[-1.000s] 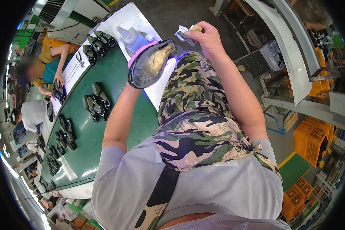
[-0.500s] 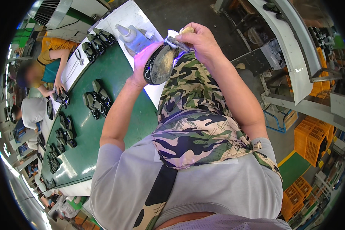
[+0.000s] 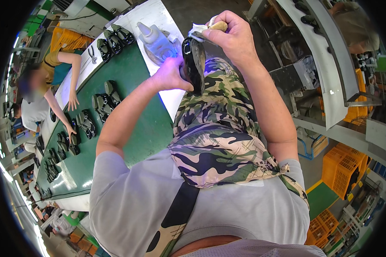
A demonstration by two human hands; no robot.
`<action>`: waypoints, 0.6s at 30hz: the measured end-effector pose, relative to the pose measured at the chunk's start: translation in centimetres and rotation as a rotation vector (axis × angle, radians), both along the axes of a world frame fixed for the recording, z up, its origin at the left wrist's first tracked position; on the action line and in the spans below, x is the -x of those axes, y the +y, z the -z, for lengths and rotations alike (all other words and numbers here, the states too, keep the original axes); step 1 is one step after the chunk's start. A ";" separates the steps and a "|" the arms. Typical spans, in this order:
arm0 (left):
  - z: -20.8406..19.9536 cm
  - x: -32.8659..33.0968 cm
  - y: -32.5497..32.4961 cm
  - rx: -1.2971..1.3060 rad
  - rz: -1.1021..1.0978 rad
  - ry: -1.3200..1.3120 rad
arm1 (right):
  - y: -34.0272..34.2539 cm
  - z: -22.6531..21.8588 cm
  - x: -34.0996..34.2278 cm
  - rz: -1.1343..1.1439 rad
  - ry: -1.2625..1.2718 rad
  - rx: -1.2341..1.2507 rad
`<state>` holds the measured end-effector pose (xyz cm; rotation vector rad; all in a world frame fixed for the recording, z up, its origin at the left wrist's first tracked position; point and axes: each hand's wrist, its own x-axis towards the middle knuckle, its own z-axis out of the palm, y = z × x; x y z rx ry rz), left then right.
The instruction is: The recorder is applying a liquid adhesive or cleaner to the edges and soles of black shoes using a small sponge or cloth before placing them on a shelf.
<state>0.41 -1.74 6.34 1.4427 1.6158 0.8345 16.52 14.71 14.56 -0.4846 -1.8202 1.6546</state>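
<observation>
My left hand [image 3: 172,73] grips a shoe [image 3: 194,64] with a glossy black edge, its thumb at the lower end. The shoe stands on edge above my lap, with its worn-looking underside turned toward the right. My right hand [image 3: 236,39] is closed on a white cloth [image 3: 197,29] and a tan, rounded piece [image 3: 219,26], pressed at the shoe's far end. What lies under the cloth is hidden. Just beyond my left hand, a clear squeeze bottle [image 3: 157,42] with a pointed nozzle stands on the white table edge.
On the green tabletop [image 3: 135,115] to my left stand pairs of sandals [image 3: 104,102] and a row of more sandals [image 3: 114,40]. Pliers [image 3: 91,55] lie on the white border. A co-worker's hand [image 3: 71,128] touches sandals. Orange crates [image 3: 339,167] stand at right.
My left hand has turned the shoe from its sole facing me to edge-on. My right hand has shifted slightly right and away. The co-worker has set a pair of sandals on the green top.
</observation>
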 end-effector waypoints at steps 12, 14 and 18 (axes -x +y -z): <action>-0.6 -0.4 0.2 0.196 0.025 -0.597 | 0.7 3.0 0.0 -0.096 0.096 -0.166; -0.1 -0.5 0.3 0.178 0.004 -0.693 | 0.3 3.6 -0.3 -0.116 0.104 -0.168; 0.9 -0.7 0.4 0.190 -0.058 -0.819 | -0.6 5.2 -1.4 -0.152 0.101 -0.127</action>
